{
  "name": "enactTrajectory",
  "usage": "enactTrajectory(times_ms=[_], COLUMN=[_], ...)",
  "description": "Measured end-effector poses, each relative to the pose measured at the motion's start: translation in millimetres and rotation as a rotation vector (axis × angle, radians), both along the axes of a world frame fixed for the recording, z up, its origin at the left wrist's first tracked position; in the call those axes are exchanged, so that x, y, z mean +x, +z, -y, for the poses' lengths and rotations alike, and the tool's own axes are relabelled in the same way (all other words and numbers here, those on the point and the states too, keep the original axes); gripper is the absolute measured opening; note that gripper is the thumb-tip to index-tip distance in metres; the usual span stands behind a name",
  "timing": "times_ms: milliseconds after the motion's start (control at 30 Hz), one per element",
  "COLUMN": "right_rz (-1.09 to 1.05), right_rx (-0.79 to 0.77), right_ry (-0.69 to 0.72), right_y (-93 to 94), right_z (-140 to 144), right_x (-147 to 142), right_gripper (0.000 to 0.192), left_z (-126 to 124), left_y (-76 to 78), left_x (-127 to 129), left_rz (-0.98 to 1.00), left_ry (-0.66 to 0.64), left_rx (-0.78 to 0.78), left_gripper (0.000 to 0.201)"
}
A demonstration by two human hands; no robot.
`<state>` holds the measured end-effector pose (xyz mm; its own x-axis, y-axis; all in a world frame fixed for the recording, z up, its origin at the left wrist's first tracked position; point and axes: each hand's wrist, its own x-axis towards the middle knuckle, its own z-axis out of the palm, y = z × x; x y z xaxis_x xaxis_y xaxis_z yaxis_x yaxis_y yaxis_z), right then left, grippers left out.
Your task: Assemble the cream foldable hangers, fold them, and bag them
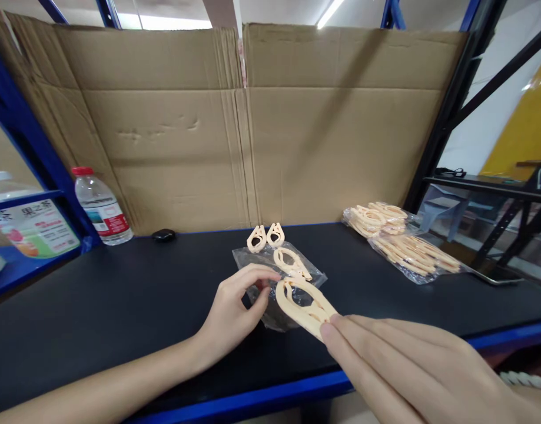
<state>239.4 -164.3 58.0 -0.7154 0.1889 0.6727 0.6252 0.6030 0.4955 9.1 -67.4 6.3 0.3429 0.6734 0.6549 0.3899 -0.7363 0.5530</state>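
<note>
My right hand (pixel 411 359) pinches the narrow end of a beige folding clothes hanger (pixel 292 303) between thumb and fingers. Its rounded end points toward my left hand (pixel 235 300), whose curled thumb and fingers are at a clear plastic bag (pixel 276 321) and seem to grip its edge; the contact is partly hidden. Another folded hanger (pixel 292 263) lies at the bag, just beyond; whether inside or on top I cannot tell. Two more beige pieces, a left hanger (pixel 256 239) and a right hanger (pixel 276 234), rest side by side behind it.
At the right, bagged hangers (pixel 411 253) lie piled on the black tabletop (pixel 164 312), by a flat dark device (pixel 495 274). A water bottle (pixel 103 209) and a small black object (pixel 163 235) sit back left. Cardboard (pixel 164 129) walls off the rear.
</note>
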Motion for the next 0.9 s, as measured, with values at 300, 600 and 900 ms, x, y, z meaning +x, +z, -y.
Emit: enactTrajectory(times_ms=[300,600,900], right_rz=[0.072,0.119,0.067], right_rx=[0.038,0.001,0.052], right_ry=[0.126,0.100,0.086], right_y=[-0.1,-18.0,-55.3], right_z=[-13.7,-35.5,-100.6], right_x=[-15.2,-33.9,-67.9], right_gripper=[0.034,0.020,0.015], left_z=[-1.6,1.1,2.3], left_y=[-1.0,0.5,-0.1], left_x=[-1.3,1.0,0.4], left_rz=[0.101,0.116,0.099], left_ry=[0.059,0.048,0.040], left_rx=[-0.072,-0.031,-0.026], left_gripper=[0.019,0.016,0.019])
